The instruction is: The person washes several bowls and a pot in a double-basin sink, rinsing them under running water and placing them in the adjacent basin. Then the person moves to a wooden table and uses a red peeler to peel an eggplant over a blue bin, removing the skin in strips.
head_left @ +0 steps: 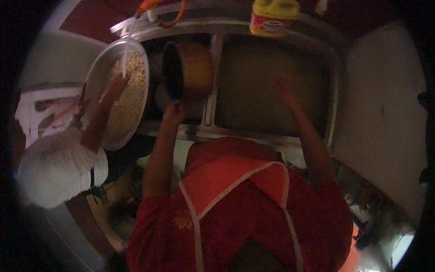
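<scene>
My left hand [176, 111] is closed at the near edge of a large round pot [197, 70]. The pot lies tilted on its side in the left sink basin, its dark opening facing left and its tan outside facing right. My right hand [283, 87] reaches over the right sink basin [253, 109], which looks filled with murky, brownish water. Dim light and blur hide its fingers, and I cannot tell whether they dip into the water.
At the left, a co-worker in a white sleeve [59, 167] holds a big translucent tub [93, 90] of pale grains, one hand inside. A thin water stream falls into it from an orange hose [149, 5]. A yellow container [272, 18] stands on the sink's back ledge.
</scene>
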Available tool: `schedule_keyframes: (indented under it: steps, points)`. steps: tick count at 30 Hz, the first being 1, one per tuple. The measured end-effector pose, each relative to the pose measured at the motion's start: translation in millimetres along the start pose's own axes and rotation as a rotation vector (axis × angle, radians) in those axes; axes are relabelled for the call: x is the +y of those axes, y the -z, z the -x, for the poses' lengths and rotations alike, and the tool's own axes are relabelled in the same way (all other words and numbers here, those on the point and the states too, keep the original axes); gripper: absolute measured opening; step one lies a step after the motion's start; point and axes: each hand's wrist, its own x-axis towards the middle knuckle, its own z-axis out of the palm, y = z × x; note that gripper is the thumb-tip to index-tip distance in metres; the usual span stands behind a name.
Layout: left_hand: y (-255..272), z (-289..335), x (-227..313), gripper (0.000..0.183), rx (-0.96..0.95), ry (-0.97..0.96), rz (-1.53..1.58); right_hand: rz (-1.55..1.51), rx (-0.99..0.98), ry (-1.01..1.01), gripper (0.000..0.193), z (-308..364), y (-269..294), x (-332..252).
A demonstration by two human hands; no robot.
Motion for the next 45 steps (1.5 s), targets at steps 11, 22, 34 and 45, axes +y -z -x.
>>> schedule_keyframes:
  steps: [11, 22, 34, 45]
  points:
    - [35, -106, -41, 0.046, -0.06, 0.45, 0.935, 1.152, -0.188, -0.064, 0.065, 82, -7, 70]
    - [-12, -75, -4, 0.028, -0.072, 0.02, -0.403, 0.957, 0.07, -0.343, 0.042, 43, -19, 103]
    - [-119, 15, 10, 0.047, -0.295, -0.867, -1.358, 0.908, 0.366, 0.162, 0.045, 93, 5, -47]
    - [-174, -17, -13, 0.04, -0.959, -0.06, -0.893, 1.214, 0.585, -0.085, 0.049, 240, -38, -35]
